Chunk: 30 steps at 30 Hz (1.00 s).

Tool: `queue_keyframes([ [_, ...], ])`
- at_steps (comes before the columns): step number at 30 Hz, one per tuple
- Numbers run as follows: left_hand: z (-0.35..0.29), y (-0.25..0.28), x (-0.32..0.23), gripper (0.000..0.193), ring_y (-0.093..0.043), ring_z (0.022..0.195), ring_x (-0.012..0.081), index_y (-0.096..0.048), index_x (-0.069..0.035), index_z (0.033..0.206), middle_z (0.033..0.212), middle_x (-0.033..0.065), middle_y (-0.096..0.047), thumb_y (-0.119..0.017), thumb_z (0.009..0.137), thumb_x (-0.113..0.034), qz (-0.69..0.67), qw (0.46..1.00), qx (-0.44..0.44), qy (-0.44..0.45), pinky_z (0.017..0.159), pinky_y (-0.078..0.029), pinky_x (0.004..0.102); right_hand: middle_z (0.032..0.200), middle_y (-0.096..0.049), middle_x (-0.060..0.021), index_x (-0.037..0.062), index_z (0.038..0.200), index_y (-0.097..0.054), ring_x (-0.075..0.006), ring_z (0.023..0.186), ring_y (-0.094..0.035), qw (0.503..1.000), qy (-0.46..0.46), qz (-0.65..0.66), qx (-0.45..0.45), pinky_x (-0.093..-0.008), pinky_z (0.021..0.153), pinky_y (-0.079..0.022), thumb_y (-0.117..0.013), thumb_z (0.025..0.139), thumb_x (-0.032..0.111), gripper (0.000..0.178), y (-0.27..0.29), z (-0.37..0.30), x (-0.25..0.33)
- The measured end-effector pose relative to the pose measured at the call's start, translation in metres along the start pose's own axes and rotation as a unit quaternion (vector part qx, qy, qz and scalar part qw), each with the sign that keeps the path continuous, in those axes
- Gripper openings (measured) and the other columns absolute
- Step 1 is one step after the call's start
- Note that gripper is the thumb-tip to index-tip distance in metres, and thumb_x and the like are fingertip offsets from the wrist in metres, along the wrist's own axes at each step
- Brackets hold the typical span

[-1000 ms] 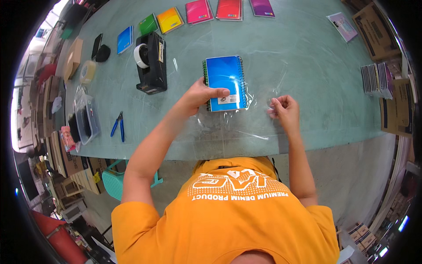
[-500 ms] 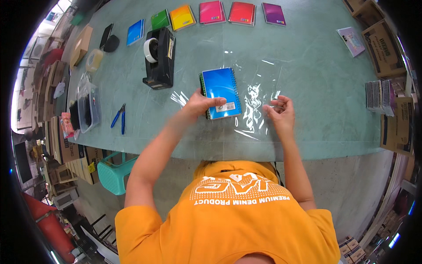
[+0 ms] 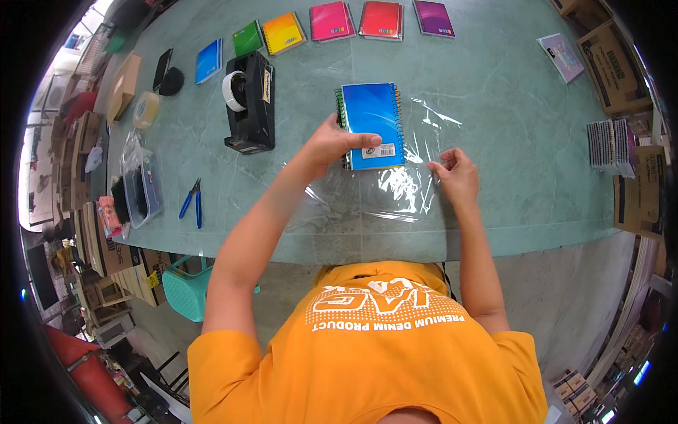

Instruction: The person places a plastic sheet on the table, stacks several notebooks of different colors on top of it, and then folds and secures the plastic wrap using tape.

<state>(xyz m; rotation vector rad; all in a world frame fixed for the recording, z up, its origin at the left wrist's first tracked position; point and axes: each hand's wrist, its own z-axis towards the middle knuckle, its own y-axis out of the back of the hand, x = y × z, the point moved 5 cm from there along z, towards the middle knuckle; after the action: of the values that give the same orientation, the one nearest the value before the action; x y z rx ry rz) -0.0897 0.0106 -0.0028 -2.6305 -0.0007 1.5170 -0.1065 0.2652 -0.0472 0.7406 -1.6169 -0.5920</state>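
A stack of spiral notebooks with a blue cover [image 3: 369, 116] on top lies over a sheet of clear plastic film [image 3: 399, 191]. My left hand [image 3: 337, 147] grips the stack at its left edge, thumb flat across the cover beside a white barcode label. Coils show along both sides of the stack. My right hand [image 3: 455, 173] pinches the right edge of the film between thumb and fingers, a little apart from the notebooks. The film spreads shiny and creased on the table below and to the right of the stack.
A black tape dispenser [image 3: 252, 102] stands left of the notebooks, with blue cutters [image 3: 191, 203] and a clear plastic box [image 3: 146, 187] farther left. Several coloured notebooks [image 3: 284, 32] line the far side. A notebook stack [image 3: 611, 147] and cardboard boxes [image 3: 614, 74] are at right.
My left hand has shifted the blue-topped notebook stack slightly right and away from me, onto the film. The right hand keeps hold of the film's edge, and the film now spreads nearer the table's front.
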Motion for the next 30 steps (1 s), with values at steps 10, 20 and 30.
queue_keyframes([
  [10, 0.012, 0.014, 0.017, 0.082, -0.056, 0.104, 0.0213, -0.042, 0.001, 0.121, 0.11, 0.0121, -0.059, -0.086, 0.058, -0.027, 0.015, 0.998, 0.013, 0.064, 0.094, -0.041, 0.0344, 0.076, -0.062, -0.0012, 0.001, 0.103, -0.056, -0.0058, 0.061, -0.054, 0.933, -0.109, 0.34, 0.037, -0.0185, 0.05, -0.041, -0.07, 0.076, 0.005, 0.031, 0.019, 0.0, -0.002],
  [20, 0.0, 0.007, 0.014, 0.081, -0.055, 0.105, 0.0214, -0.043, 0.001, 0.121, 0.108, 0.0122, -0.059, -0.086, 0.058, -0.026, -0.017, 0.998, 0.02, 0.057, 0.095, -0.04, 0.0339, 0.079, -0.06, -0.004, 0.0011, 0.103, -0.057, -0.0094, 0.066, -0.056, 0.913, -0.142, 0.378, 0.056, -0.0213, 0.048, -0.044, -0.071, 0.078, 0.023, 0.036, 0.028, -0.003, 0.021],
  [30, 0.016, 0.01, 0.032, 0.072, -0.059, 0.097, 0.0204, -0.047, -0.002, 0.117, 0.106, 0.011, -0.06, -0.085, 0.061, -0.025, 0.007, 0.999, 0.031, 0.034, 0.086, -0.046, 0.034, 0.056, -0.051, 0.0005, 0.006, 0.072, -0.054, -0.0061, 0.042, -0.046, 0.952, -0.048, 0.281, 0.116, -0.0198, 0.037, -0.035, -0.06, 0.087, 0.032, 0.031, 0.019, 0.014, 0.033],
])
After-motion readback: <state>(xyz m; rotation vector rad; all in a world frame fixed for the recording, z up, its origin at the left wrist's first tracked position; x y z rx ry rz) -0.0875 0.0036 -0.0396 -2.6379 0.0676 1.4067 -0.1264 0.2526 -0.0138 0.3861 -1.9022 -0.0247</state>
